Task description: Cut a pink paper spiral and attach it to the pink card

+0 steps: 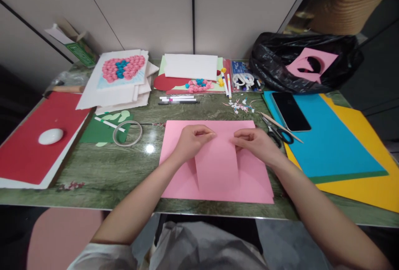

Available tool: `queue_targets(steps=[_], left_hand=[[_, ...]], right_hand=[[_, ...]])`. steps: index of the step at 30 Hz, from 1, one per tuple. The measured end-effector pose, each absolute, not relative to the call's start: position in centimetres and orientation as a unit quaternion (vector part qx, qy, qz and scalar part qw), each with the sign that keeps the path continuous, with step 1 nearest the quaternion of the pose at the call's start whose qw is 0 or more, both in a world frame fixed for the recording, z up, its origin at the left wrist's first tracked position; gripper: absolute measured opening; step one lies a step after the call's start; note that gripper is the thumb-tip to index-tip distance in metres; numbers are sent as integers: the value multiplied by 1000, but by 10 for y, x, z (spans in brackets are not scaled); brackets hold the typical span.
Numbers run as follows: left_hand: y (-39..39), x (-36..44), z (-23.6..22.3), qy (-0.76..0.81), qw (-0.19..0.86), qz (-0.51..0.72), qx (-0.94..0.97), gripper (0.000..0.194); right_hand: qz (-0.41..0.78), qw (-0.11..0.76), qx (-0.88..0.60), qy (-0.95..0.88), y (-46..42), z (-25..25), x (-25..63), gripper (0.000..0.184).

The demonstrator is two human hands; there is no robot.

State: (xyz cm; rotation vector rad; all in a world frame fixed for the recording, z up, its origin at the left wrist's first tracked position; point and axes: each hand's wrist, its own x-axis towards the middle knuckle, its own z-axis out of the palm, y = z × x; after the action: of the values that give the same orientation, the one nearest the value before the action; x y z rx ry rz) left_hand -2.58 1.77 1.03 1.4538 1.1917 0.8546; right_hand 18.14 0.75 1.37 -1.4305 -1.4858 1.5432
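Observation:
A strip of pink paper [217, 164] is held up in front of me by its far end. My left hand [196, 139] pinches its upper left corner between thumb and fingers. At the upper right edge my right hand [254, 143] pinches it too, with the fingertips partly hidden behind the paper. Beneath both hands lies a larger pink sheet [257, 187] flat on the table. Just right of my right hand are dark-handled scissors [276, 133] and a pointed wooden stick [280, 126].
Left are red paper [31, 153] with a white oval object [50, 136], a tape roll [127, 133] and a flower picture [123, 68]. Pens [177, 99] and paper scraps [240, 105] lie behind. Right are a phone [291, 111], blue paper [336, 141] and a black bag [271, 62].

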Motion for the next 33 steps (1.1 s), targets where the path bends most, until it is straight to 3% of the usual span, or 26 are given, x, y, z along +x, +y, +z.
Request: queue_targets(steps=[5,15,23,33], left_hand=[[19,-27,9,489,545,366,574,16],[18,-25,6,521,509,413,548,18],[23,-31,1,509,506,442,539,19],[32,-46,7,520,522,349,579,26]], right_hand=[[513,279,-534,-611,8,17,181,23],[521,255,-523,-625,7,12,181,35],[564,241,-518,-596,7,11,181,26],[553,235,-526,-602,10,15,184,26]])
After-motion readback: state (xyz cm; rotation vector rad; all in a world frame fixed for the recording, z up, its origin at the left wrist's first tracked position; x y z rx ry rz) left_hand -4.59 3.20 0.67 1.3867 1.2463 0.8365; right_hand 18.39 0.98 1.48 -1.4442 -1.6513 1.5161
